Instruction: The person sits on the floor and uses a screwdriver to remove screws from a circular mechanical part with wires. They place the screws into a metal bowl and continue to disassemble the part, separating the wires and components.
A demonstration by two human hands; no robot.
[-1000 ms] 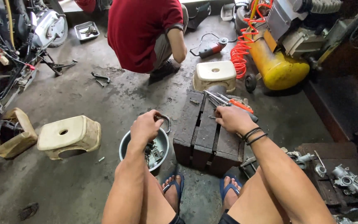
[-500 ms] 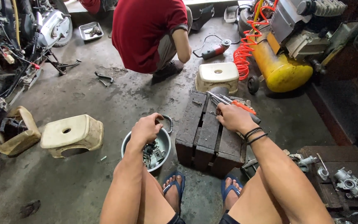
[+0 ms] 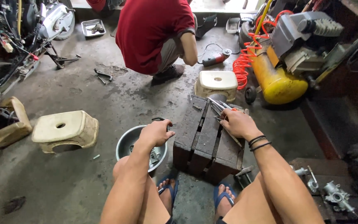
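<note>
My left hand (image 3: 156, 132) curls over the far rim of a round metal bowl (image 3: 125, 145) that stands on the floor by my left knee, with small metal parts (image 3: 154, 157) inside. My right hand (image 3: 237, 123) lies on a dark wooden block (image 3: 201, 139) between my feet. Its fingers are closed around a hand tool with orange grips, whose metal jaws (image 3: 217, 103) stick out toward the block's far edge. Other thin metal tools lie beside them.
A person in a red shirt (image 3: 154, 33) squats ahead. A pale plastic stool (image 3: 65, 129) stands on the left and another (image 3: 216, 83) beyond the block. A yellow compressor (image 3: 278, 81) with an orange coiled hose is at right, a motorcycle (image 3: 25, 29) at far left, and engine parts (image 3: 332, 193) at lower right.
My right hand has slid over the orange grips of the tool, which showed beside it before. My left hand stays on the bowl's rim.
</note>
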